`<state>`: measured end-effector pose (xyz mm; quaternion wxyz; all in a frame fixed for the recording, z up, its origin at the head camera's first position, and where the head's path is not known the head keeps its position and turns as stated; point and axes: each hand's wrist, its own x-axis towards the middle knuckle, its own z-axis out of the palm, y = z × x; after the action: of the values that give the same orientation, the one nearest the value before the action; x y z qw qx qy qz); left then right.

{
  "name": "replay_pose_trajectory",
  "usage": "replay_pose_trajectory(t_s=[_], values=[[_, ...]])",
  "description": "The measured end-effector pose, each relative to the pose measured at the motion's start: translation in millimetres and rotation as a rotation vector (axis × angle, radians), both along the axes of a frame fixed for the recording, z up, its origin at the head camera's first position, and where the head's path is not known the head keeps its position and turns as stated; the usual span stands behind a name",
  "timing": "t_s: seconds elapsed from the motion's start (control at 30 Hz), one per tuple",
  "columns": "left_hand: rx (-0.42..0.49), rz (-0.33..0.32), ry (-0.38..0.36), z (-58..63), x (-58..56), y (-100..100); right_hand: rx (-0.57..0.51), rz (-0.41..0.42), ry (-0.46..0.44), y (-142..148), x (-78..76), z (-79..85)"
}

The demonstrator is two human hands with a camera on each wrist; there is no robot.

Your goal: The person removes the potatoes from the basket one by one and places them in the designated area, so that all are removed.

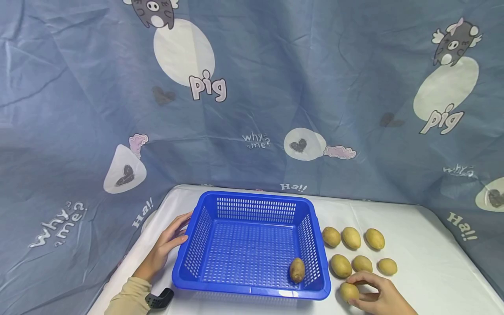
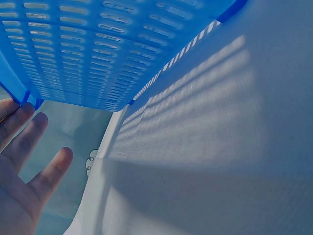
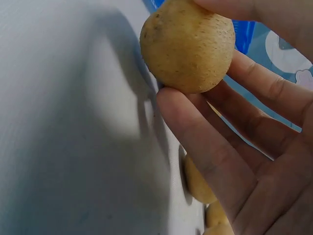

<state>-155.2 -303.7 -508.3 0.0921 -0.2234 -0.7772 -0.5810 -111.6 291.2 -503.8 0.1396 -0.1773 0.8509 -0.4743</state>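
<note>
My right hand (image 1: 379, 293) pinches a round yellowish potato (image 1: 348, 292) between thumb and fingers, beside the front right corner of a blue plastic basket (image 1: 252, 288). In the right wrist view this held potato (image 3: 188, 49) appears just off the white surface. My left hand (image 1: 159, 251) touches the basket's left rim with its fingertips, the fingers mostly straight. One browner potato (image 1: 297, 270) lies inside the basket near its front right corner. To the right of the basket, more potatoes stand in two rows, among them a potato (image 1: 341, 266) close to my right hand.
The back row has three potatoes, one being the rightmost potato (image 1: 375, 239). A small potato (image 1: 387, 266) ends the front row. Blue patterned cloth (image 1: 252, 109) hangs behind the white table (image 1: 433, 262). A dark band (image 1: 160, 299) is at the left wrist.
</note>
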Motion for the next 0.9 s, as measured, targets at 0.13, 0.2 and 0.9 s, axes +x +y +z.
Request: replay_pose_trajectory(t_s=[0.13,0.2,0.9], values=[[-0.004,0.003,-0.007,0.1,0.3,-0.2,0.020,-0.014,-0.054,0.3,0.8,-2.3],[-0.007,0.005,-0.007,0.4,0.5,-0.1,0.025,-0.016,-0.057,0.2,0.8,-2.9],[-0.014,0.014,-0.012,0.5,-0.2,0.1,0.021,0.027,-0.053,-1.1,-2.4,-10.0]])
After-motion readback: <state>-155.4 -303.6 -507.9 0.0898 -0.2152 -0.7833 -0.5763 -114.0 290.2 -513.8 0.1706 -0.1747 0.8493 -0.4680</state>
